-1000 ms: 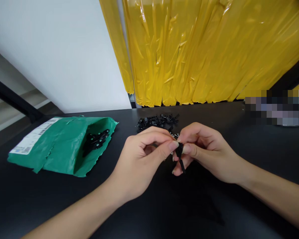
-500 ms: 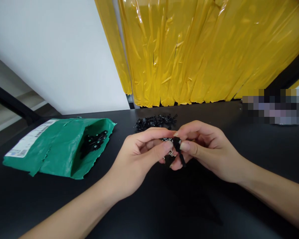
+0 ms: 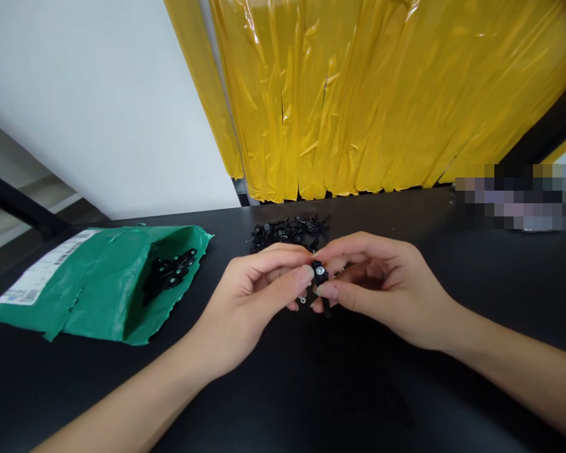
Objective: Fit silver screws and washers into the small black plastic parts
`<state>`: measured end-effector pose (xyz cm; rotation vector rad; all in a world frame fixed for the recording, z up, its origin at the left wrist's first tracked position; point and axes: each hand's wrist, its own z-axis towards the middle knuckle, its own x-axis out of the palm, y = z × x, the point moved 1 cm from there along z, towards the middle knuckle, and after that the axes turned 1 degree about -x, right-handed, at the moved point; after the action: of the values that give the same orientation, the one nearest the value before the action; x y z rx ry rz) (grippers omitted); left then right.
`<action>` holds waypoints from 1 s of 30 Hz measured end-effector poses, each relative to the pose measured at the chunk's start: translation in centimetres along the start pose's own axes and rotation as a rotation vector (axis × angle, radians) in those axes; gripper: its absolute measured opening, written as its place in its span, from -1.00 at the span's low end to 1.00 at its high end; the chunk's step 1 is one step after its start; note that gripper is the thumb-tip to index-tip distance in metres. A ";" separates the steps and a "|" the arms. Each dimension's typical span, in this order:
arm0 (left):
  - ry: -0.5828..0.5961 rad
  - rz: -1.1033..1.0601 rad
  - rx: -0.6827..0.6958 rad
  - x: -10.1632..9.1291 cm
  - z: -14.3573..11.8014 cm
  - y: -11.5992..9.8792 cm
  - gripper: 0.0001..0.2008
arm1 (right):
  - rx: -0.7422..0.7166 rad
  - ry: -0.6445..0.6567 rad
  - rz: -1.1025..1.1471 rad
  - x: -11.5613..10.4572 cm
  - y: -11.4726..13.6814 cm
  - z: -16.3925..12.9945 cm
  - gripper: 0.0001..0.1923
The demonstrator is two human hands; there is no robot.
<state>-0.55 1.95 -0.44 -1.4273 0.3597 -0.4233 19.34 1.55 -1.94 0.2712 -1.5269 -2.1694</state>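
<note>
Between my two hands, above the table, is a small black plastic clip (image 3: 320, 273) with a round silver fastener on its near face and a narrow black tail hanging below. My left hand (image 3: 264, 283) pinches its left side between thumb and forefinger. From the right, my right hand (image 3: 375, 283) holds it with the thumb low and the forefinger at the top. Small silver pieces (image 3: 302, 300), ring-like at one end, lie behind the fingers and are mostly hidden. Just beyond the hands is a heap of small black parts (image 3: 283, 233).
A torn-open green plastic mailer bag (image 3: 104, 283) lies on the left, its mouth facing right, with black parts (image 3: 177, 270) with silver rings inside. The black table (image 3: 283, 390) runs back to a white panel (image 3: 122, 113) and yellow plastic sheeting (image 3: 339, 107). A blurred-out item sits far right.
The clip has turned so its silver fastener faces me and its tail hangs more upright. Both hands still grip it. The whole view has shifted slightly.
</note>
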 end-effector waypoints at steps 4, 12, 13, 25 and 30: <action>-0.070 0.102 0.029 0.3 0.2 -0.1 -0.92 | -0.007 -0.011 -0.118 0.1 -0.2 0.0 -0.68; -0.444 0.878 0.331 -5.2 0.8 -2.8 -0.86 | -0.023 -0.142 -0.651 -1.1 -0.7 0.1 -0.70; -0.496 1.020 0.367 -6.3 0.7 -3.4 -0.83 | -0.032 -0.140 -0.730 -1.2 -0.8 0.2 -0.76; -0.362 1.889 0.029 -14.3 -1.3 -3.8 -0.80 | -0.109 -0.032 -1.018 -0.8 -1.2 0.1 -0.84; -0.368 1.954 -0.139 -14.9 -2.0 -3.5 -0.74 | 0.013 -0.014 -1.102 -1.1 -1.7 -0.2 -0.84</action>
<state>-14.75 7.16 2.60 -0.6875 1.2368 1.4253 19.96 2.37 -3.67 1.3642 -1.5731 -2.9137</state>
